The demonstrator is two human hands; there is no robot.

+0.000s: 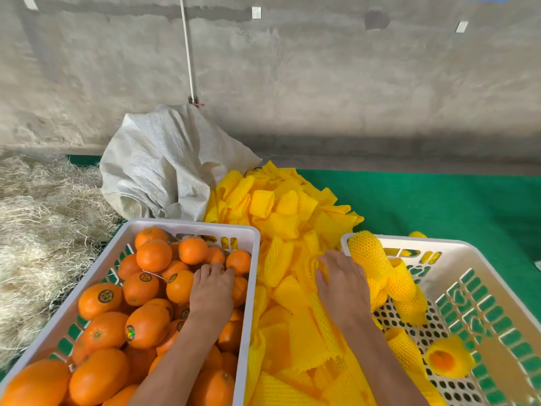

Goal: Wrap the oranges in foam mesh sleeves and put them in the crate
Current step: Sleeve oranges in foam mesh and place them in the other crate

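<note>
Between two crates [247,238], two hands [212,291], countless yellow sleeves [281,218].

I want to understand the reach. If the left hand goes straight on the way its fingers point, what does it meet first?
The left hand points away from the person, over the bare oranges. First in its line is probably the orange at its fingertips, then the crate's far wall. Contact is hard to judge.
</note>
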